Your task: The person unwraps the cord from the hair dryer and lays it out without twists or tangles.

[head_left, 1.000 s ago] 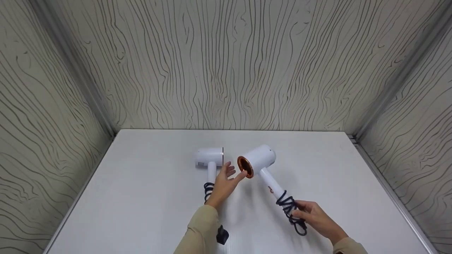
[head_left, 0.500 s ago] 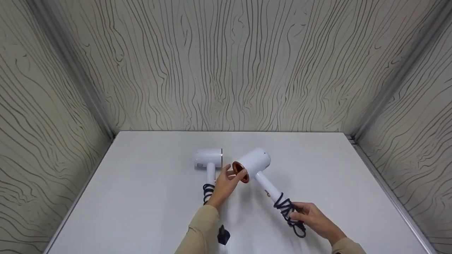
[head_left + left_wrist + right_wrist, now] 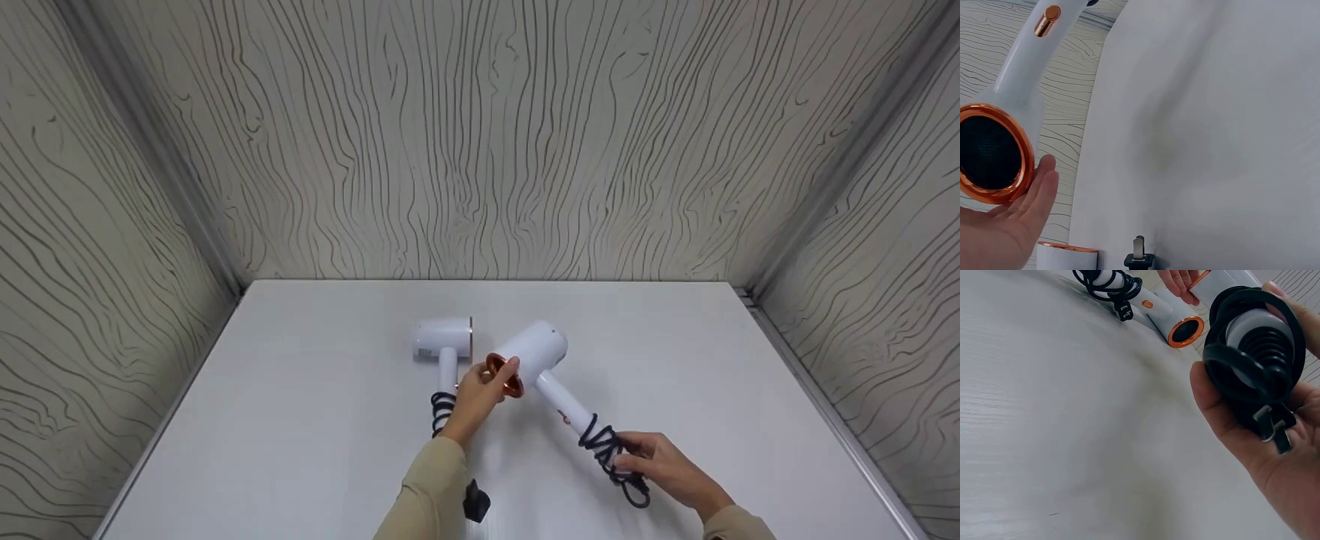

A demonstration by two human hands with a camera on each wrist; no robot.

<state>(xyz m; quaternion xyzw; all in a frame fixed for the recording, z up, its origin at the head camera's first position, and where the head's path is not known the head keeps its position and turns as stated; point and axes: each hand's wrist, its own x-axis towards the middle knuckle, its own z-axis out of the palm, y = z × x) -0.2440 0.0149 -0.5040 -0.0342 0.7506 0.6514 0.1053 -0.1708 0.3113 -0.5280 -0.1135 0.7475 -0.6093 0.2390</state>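
Behind and around the work stand walls [image 3: 480,142] printed with dark wood-grain lines, enclosing a white surface [image 3: 300,450]. One white hair dryer [image 3: 442,335] lies on it, and a second, the raised hair dryer [image 3: 538,351], slants above it just to the right, its copper-coloured rim facing the first one's handle. The person's right hand [image 3: 667,466] grips the raised one's lower handle, fingers curled round the end wrapped in black cord [image 3: 1238,363]. The left hand [image 3: 478,394] pinches that rim, thumb over the front, fingers along the far side. The lying one's black plug [image 3: 475,504] rests near the left sleeve [image 3: 427,487]. On that dryer's barrel sits a small grey label [image 3: 425,352], its print too small to read. A copper-coloured switch [image 3: 1051,14] marks the raised handle.
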